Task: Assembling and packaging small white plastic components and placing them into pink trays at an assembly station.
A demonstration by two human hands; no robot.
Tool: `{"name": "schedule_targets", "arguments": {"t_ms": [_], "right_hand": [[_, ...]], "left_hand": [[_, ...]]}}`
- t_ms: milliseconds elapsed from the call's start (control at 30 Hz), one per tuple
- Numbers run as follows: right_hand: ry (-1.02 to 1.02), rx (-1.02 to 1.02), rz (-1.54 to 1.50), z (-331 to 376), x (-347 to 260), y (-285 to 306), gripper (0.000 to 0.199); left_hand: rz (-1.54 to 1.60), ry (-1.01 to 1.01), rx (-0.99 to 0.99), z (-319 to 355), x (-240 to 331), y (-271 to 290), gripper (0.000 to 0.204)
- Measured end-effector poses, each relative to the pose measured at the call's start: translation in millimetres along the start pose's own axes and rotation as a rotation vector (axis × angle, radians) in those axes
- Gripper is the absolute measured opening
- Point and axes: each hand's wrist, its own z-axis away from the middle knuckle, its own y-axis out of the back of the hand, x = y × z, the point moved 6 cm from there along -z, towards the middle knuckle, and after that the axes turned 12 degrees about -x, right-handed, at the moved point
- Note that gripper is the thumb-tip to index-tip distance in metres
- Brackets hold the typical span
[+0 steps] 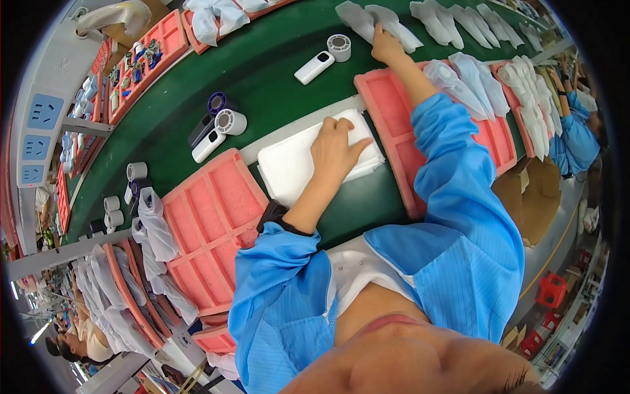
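Note:
My left hand (336, 152) rests on a stack of thin white sheets or bags (287, 167) in front of me. Its fingers are bent with the thumb spread away, and nothing shows in its grasp. Stretched out to the far side of the green belt, my right hand (387, 46) has its fingers closed at the near edge of a translucent white bag (394, 27). Another filled bag (356, 20) lies against it on the left. Between my hands and the far edge are a white handheld device (314, 67) and a round grey-white ring-shaped part (338, 47).
Pink compartment trays (387, 98) (210, 230) flank the white stack; bagged items (482, 82) lie on the right one. More devices (209, 146) and round parts (230, 121) stand on the green belt (275, 98). A co-worker's blue sleeve (581, 134) shows at far right.

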Motion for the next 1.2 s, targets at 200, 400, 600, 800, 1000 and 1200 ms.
{"name": "schedule_targets", "arguments": {"t_ms": [200,400,600,800,1000,1200], "right_hand": [[0.315,-0.037,-0.529,-5.5,-40.8,-13.6,0.073],[0.267,-0.453,-1.036,9.4,-56.0,15.0,0.063],[0.366,-0.135,-0.926,84.1,-33.0,165.7,0.047],[0.563,-0.123,-0.965,136.4,-103.7,141.0,0.055],[0.918,0.098,-0.714,167.4,-152.6,123.1,0.068],[0.979,0.183,-0.689,167.9,-161.3,123.7,0.075]], "left_hand": [[-0.152,-0.049,-0.092,-2.4,-5.9,-25.2,0.019],[0.258,0.120,-0.135,-7.1,-32.3,-13.0,0.013],[0.843,0.252,-0.062,-10.2,-38.9,32.9,0.007],[0.974,0.231,0.182,2.1,-25.1,81.3,0.009],[1.406,0.084,0.417,2.2,-21.5,103.6,0.010],[0.456,-0.136,0.480,16.3,18.1,97.3,0.022]]}}
